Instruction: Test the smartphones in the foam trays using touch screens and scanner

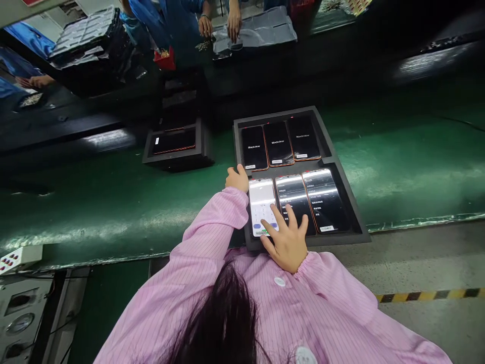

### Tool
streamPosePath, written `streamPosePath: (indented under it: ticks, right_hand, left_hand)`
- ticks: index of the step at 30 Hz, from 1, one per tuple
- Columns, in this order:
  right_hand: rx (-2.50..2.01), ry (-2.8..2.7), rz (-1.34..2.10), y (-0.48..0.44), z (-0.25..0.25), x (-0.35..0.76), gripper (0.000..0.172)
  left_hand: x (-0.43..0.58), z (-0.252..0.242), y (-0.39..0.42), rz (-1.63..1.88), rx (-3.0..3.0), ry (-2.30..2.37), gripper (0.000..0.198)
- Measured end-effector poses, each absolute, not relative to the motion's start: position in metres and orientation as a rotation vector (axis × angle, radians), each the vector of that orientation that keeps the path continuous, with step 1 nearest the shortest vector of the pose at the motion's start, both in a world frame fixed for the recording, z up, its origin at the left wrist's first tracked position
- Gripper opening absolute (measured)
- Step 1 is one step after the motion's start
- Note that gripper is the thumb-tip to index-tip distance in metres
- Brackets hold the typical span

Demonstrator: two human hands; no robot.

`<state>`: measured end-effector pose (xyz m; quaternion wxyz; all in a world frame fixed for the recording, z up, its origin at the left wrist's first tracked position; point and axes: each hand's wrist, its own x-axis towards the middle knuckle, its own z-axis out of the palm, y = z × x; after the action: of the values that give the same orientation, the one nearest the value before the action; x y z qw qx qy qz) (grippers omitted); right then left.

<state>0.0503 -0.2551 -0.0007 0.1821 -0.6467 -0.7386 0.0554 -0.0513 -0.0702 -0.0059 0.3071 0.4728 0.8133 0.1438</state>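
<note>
Both hands are at one tray (348,237) on the green bench (401,177). The tray holds six phones, in two rows of three.

The left hand (237,178) is at the tray's left edge, level with the gap between the rows; its fingers are bent, but whether they grip the edge I cannot tell. The right hand (286,240) is open, all five fingers spread, holding nothing. Its thumb and two fingers are over the lit phone (261,194), whose white screen shows a keypad; its other two fingers are over the middle phone (294,189) of the near row. Whether any fingertip presses a screen is unclear.

Just right of the right hand is the third phone (324,194) of that row. It and the middle one show lists on dark screens. Beyond both hands, the three far phones (278,144) show a white brand name on black.

Farther out, left of the left hand, stands a second tray (170,155) with one phone visible in its near end. Well beyond the hands, across the bench, two hands of a co-worker (234,25) are at one grey sheet (265,30), with one red bin (164,59) to their left.
</note>
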Motion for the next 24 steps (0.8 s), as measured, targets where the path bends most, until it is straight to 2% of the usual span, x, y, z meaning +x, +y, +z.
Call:
streamPosePath:
  ticks: [5, 11, 17, 24]
  right_hand:
    - [-1.737, -2.176, 0.171, -0.250, -0.001, 0.045, 0.032]
    - [-1.790, -1.880, 0.010, -0.257, -0.006, 0.053, 0.024]
    - [-1.628, -2.132, 0.167, -0.256, -0.002, 0.047, 0.026]
    - [-1.812, -1.930, 0.094, -0.260, -0.003, 0.051, 0.025]
  left_hand:
    - [-0.052, -0.008, -0.069, 0.395, 1.256, 2.153, 0.051]
    - [-0.052, -0.007, -0.069, 0.383, 1.243, 2.144, 0.051]
    - [-0.053, -0.009, -0.069, 0.384, 1.249, 2.154, 0.050]
    - [-0.053, -0.011, -0.068, 0.391, 1.257, 2.151, 0.049]
